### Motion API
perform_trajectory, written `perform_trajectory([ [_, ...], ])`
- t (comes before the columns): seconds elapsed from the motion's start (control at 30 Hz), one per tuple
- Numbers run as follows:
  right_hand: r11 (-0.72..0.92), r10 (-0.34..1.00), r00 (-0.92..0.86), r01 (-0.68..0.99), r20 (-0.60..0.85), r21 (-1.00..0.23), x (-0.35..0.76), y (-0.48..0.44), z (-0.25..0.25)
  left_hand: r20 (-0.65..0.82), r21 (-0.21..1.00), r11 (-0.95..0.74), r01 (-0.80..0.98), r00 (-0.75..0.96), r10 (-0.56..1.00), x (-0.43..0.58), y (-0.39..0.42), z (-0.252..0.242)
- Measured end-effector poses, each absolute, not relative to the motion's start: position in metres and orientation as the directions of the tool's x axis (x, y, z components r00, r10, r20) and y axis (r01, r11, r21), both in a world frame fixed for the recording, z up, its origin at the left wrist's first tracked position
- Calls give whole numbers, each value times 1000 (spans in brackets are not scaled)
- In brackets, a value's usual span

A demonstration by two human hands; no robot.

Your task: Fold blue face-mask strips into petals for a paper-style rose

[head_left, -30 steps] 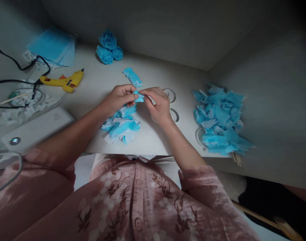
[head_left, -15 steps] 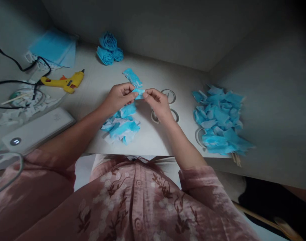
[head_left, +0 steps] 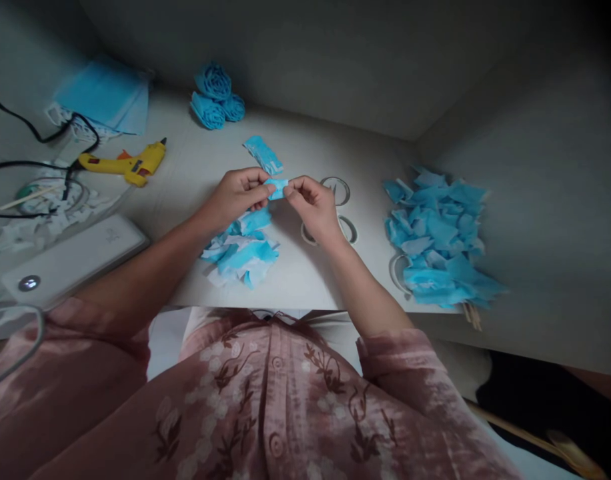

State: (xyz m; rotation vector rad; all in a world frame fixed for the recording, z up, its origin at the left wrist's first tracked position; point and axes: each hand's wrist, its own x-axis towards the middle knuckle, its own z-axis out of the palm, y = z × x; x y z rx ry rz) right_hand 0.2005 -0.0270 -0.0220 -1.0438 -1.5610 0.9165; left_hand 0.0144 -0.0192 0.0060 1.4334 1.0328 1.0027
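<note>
My left hand (head_left: 238, 195) and my right hand (head_left: 313, 208) meet above the white table (head_left: 305, 273), both pinching one small blue fabric piece (head_left: 277, 187) between thumbs and fingertips. Just below my left hand lies a small heap of blue and white fabric scraps (head_left: 243, 252). A folded blue strip (head_left: 263, 154) lies on the table just beyond my fingers. Thin ring-shaped loops (head_left: 336, 191) lie beside and partly under my right hand.
Three rolled blue fabric roses (head_left: 214, 99) sit at the back. A yellow glue gun (head_left: 128, 163) with a black cord lies at left, near a stack of blue masks (head_left: 105, 93). A large pile of blue pieces (head_left: 438, 237) fills the right side. A white box (head_left: 70, 257) sits front left.
My right hand has drawn slightly away to the right, so the small blue piece now shows stretched flat between both pinches instead of bunched under my fingers.
</note>
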Motion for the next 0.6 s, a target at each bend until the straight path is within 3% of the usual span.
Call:
perform_trajectory([
  [0.6,329,942,-134,188,308,-925,200,-29,-17,80,982,-125,144,287,955,13,-16,-2],
])
